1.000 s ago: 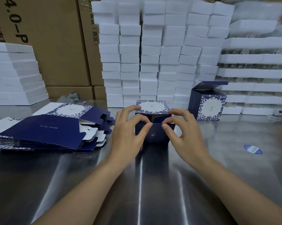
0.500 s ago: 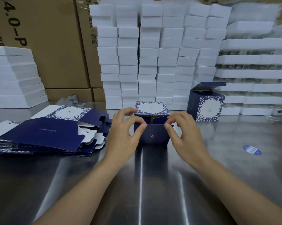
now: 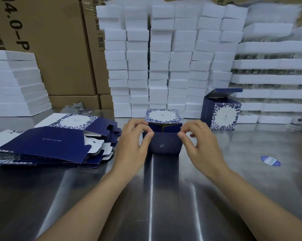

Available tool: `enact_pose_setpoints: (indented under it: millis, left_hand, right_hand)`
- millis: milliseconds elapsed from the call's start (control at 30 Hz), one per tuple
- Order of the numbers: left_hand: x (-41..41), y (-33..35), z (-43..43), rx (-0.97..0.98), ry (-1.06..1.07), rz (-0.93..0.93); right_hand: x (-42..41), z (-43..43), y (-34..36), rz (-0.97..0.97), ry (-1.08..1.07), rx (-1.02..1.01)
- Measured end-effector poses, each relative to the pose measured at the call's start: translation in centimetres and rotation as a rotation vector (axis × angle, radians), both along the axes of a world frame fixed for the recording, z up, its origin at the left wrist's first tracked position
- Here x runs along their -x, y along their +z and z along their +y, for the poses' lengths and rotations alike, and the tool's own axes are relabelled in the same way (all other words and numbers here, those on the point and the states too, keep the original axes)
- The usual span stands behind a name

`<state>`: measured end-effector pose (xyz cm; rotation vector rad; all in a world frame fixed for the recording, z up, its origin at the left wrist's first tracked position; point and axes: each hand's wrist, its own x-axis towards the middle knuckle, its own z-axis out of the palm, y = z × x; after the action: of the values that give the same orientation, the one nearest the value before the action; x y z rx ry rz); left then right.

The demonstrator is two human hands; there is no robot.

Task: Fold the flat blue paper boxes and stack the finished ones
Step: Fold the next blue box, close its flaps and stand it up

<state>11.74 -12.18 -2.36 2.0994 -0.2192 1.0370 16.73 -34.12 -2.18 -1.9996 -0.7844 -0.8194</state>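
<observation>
A half-folded blue paper box (image 3: pixel 164 143) lies on its side on the steel table (image 3: pixel 155 197), its floral white panel facing up and its end flaps toward me. My left hand (image 3: pixel 132 143) pinches the left edge of the front flap. My right hand (image 3: pixel 200 141) pinches its right edge. To the left lies a fanned pile of flat blue boxes (image 3: pixel 47 141). One finished box (image 3: pixel 222 110) stands upright at the right with its lid flap raised.
Tall stacks of white foam blocks (image 3: pixel 164 58) line the back of the table. White trays (image 3: pixel 14 84) are stacked at the far left before brown cartons (image 3: pixel 51 40). A blue oval sticker (image 3: pixel 270 161) lies on the table to the right.
The front flap has swung up toward the box's open end. Both hands' fingertips have shifted outward to the flap's two side edges.
</observation>
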Motion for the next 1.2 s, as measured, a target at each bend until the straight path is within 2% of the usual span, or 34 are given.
enact_pose_setpoints:
  millis: [133,267,400,500,633,767,967,1200]
  left_hand:
    - [0.4,0.2,-0.1,0.123,-0.006,0.023]
    - [0.6,0.5,-0.5,0.354,-0.054,0.140]
    - [0.7,1.0,-0.9,0.559,-0.104,0.214]
    - [0.6,0.7,-0.7,0.540,-0.084,0.261]
    - [0.6,0.8,-0.8,0.570,-0.117,0.314]
    - [1.0,1.0,-1.0,0.536,-0.092,0.361]
    - [1.3,1.8,0.2,0.309,-0.116,0.470]
    - [1.8,3.5,1.5,0.415,-0.107,0.313]
  right_hand:
    - [1.1,0.3,0.5,0.053,0.040,-0.020]
    - [1.9,1.1,0.6,0.039,0.123,-0.034]
    - [1.3,1.0,0.2,0.078,0.025,-0.025]
    - [0.9,0.5,-0.2,0.196,-0.015,0.121]
    - [0.7,0.3,-0.9,0.210,-0.007,0.236]
    - [0.7,0.5,-0.8,0.180,-0.039,0.230]
    - [0.1,0.1,-0.8,0.159,-0.111,0.157]
    - [-0.5,-0.6,-0.5,0.110,-0.166,0.124]
